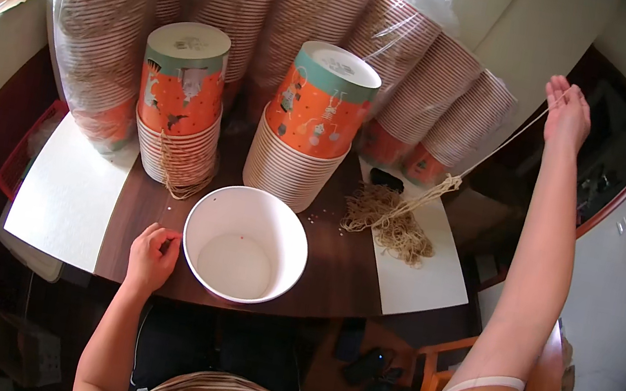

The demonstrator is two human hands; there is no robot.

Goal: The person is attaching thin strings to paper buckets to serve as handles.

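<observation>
One thin beige twine strand (494, 150) runs taut from the right side of the table up to the raised right hand (568, 118), whose fingers appear to be pinched together around its end, the arm stretched well out. Its lower end meets a pale knotted twine loop (447, 186), above a loose, tangled hank of beige twine (406, 232) that lies partly on a flat white board (404, 294) and partly on the dark brown wooden table (325, 297).

The left hand (152, 258) rests at the near table edge with its fingers curled, just beside a round white paper tub (239, 266) standing mouth up; whether those fingers hold anything or touch the tub, I cannot tell.

The twine looks light, limp and rather rough, so it should grip well between fingertips yet snag easily; a single strand is best held near the knot, with the hank pressed down. The tub is probably light and fairly stiff, quick to slide or dent, and best steadied by its rim. Behind it stand two upturned stacks of orange-and-green paper tubs (181, 95), twine draped against the left one.
</observation>
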